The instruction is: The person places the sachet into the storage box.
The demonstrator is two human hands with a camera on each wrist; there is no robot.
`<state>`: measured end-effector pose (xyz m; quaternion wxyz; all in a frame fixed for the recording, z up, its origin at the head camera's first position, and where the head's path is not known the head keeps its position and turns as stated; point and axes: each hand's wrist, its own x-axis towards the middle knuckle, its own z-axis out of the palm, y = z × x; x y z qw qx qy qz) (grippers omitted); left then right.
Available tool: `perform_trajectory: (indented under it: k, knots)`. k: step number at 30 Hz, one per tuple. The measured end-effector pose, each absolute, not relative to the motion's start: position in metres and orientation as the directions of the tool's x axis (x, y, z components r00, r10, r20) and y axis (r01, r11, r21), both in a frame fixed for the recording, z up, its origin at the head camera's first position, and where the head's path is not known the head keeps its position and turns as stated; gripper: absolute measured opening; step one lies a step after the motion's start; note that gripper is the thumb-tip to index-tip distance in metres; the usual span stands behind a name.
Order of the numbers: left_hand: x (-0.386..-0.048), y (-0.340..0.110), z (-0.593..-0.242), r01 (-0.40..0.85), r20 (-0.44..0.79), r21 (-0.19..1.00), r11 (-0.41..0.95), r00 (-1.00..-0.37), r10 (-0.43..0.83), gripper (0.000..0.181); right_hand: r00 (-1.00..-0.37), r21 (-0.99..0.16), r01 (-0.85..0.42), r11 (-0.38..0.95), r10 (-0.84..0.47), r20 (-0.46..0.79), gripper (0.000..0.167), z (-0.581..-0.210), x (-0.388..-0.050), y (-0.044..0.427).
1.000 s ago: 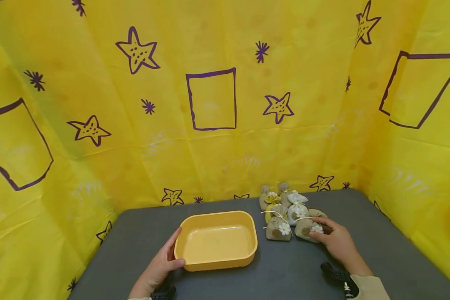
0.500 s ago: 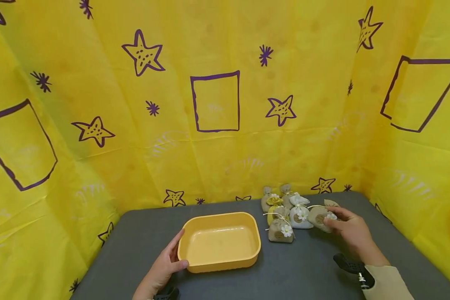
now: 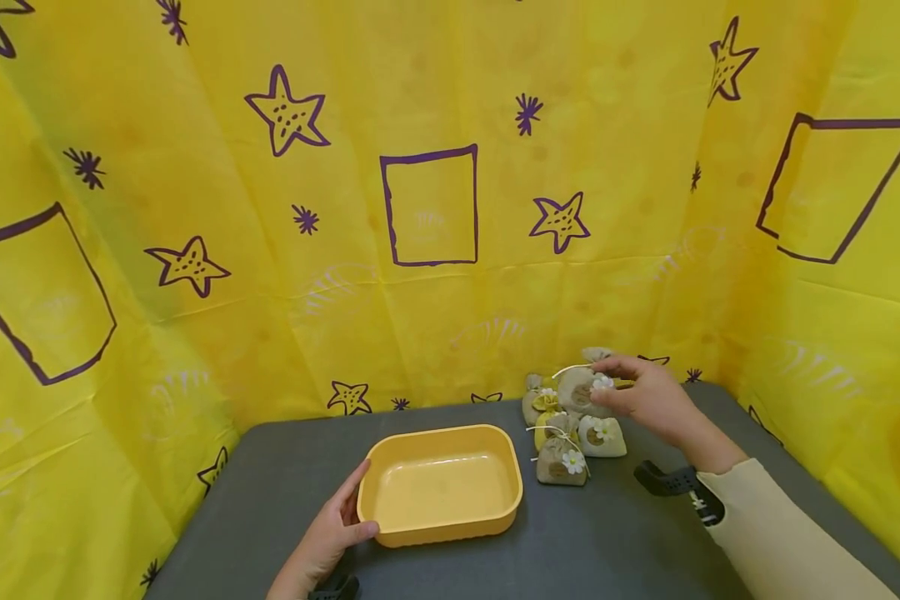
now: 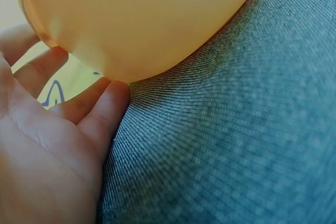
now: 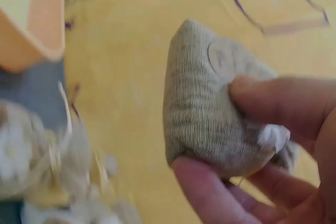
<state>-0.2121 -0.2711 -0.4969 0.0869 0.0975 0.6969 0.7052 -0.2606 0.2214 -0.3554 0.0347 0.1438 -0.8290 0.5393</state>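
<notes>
Clock positions refer to the head view, with the yellow tray (image 3: 441,493) at dial centre and 12 o'clock pointing away from the person. The tray rests on the grey table (image 3: 277,475). The left hand (image 3: 328,531) grips the tray at 8 o'clock, thumb against the near side, fingers along the end wall. At 3 o'clock, just beside the tray, stands a front pouch (image 3: 558,468), beige with a white flower. Beyond it, slightly higher toward 2 o'clock, sits a white pouch (image 3: 600,437). At 2 o'clock the right hand (image 3: 652,402) holds a raised beige pouch (image 3: 574,392) between thumb and fingers. Also at 2 o'clock, behind the front pouch, is a yellow pouch (image 3: 546,402), with a rear pouch (image 3: 532,384) next to it. A yellow backdrop (image 3: 435,333) spans 12 o'clock.
</notes>
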Motion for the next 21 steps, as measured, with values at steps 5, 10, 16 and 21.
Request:
perform_trajectory:
  k: [5,10,16,21]
  knots:
    - [-0.213,-0.272,-0.498,0.016,0.020,1.000,-0.016,-0.966,0.259,0.092,-0.956,-0.906,-0.236,0.351,-0.251,0.152,0.044,-0.353,-0.264,0.177]
    - [-0.214,-0.272,-0.498,0.022,0.022,1.000,-0.004,-0.968,0.250,0.091,-0.955,-0.917,-0.210,0.340,-0.271,0.118,0.037,-0.364,-0.262,0.128]
    - [-0.214,-0.273,-0.499,0.024,0.024,1.000,-0.001,-0.967,0.253,0.092,-0.935,-0.933,-0.218,0.286,-0.336,0.115,0.034,-0.385,-0.257,0.077]
    - [-0.214,-0.274,-0.500,0.032,0.033,0.999,-0.007,-0.964,0.263,0.093,-0.928,-0.961,-0.183,0.208,-0.360,0.099,0.032,-0.404,-0.255,0.041]
